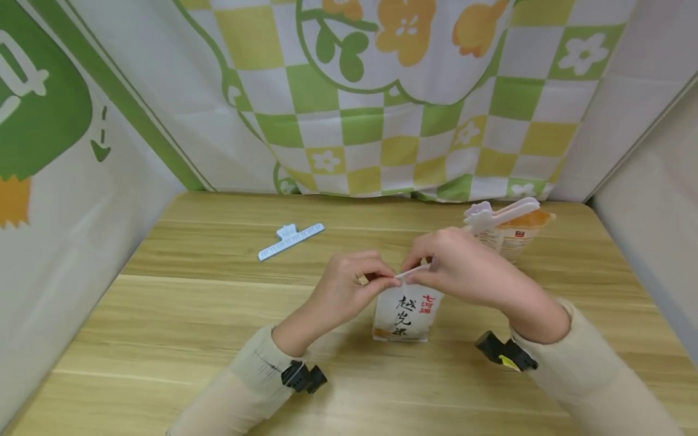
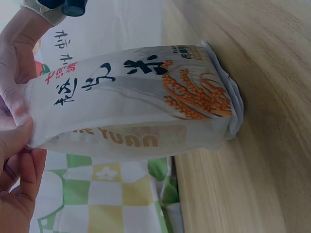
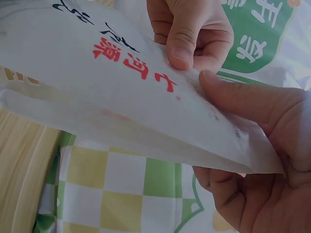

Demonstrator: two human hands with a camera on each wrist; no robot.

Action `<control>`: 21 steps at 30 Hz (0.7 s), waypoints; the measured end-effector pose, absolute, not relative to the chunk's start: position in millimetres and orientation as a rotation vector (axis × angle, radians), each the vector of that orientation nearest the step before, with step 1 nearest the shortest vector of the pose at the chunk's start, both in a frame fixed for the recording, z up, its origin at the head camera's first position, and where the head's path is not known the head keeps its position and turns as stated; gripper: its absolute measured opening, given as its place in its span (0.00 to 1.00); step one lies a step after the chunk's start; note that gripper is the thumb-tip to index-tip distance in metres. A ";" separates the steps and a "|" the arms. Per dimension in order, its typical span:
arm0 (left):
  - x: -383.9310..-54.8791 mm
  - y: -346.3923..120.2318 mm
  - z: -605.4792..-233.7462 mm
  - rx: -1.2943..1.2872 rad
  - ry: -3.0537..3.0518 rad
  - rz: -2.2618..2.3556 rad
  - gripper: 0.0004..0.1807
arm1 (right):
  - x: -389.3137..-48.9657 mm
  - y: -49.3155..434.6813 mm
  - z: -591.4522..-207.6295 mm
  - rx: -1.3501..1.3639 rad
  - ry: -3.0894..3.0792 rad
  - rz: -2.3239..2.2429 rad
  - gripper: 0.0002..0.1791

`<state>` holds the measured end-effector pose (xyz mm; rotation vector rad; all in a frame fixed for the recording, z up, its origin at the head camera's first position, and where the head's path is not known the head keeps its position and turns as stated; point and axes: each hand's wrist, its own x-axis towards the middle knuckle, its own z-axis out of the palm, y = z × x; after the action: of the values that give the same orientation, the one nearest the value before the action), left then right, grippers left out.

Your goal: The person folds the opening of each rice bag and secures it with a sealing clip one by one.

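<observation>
A white rice bag (image 1: 406,315) with black and red characters stands upright on the wooden table. Its top edge is pinched by both hands. My left hand (image 1: 349,284) grips the left part of that edge between thumb and fingers. Close beside it, my right hand (image 1: 463,266) pinches the right part. In the left wrist view the bag (image 2: 121,92) shows printed orange wheat ears near its base and a folded-in side. The right wrist view has both thumbs pressing the front of the bag (image 3: 121,87), with the right hand's fingers behind it.
A light blue sealing clip (image 1: 291,241) lies at the back left of the table (image 1: 218,327). At the back right stands an orange and white bag (image 1: 518,233) with a pale pink and lilac clip (image 1: 504,213) across its top. A checkered cloth (image 1: 382,139) hangs behind the table.
</observation>
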<state>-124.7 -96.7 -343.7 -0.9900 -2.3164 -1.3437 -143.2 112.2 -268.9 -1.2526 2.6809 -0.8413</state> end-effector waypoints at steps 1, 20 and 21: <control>-125.0 -97.0 -343.9 -0.989 -2.326 -1.346 0.02 | -143.8 111.1 -269.9 -1.252 2.682 -0.843 0.04; -127.8 -108.3 -344.9 -1.030 -2.435 -1.401 0.04 | -146.9 122.4 -282.3 -1.417 2.577 -1.037 0.09; -127.5 -108.3 -345.2 -1.023 -2.445 -1.393 0.03 | -147.2 123.3 -282.0 -1.419 2.568 -1.035 0.09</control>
<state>-127.5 -108.3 -345.2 -1.0229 -2.4452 -1.3930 -147.2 123.3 -282.0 -1.4190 2.5677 -1.0347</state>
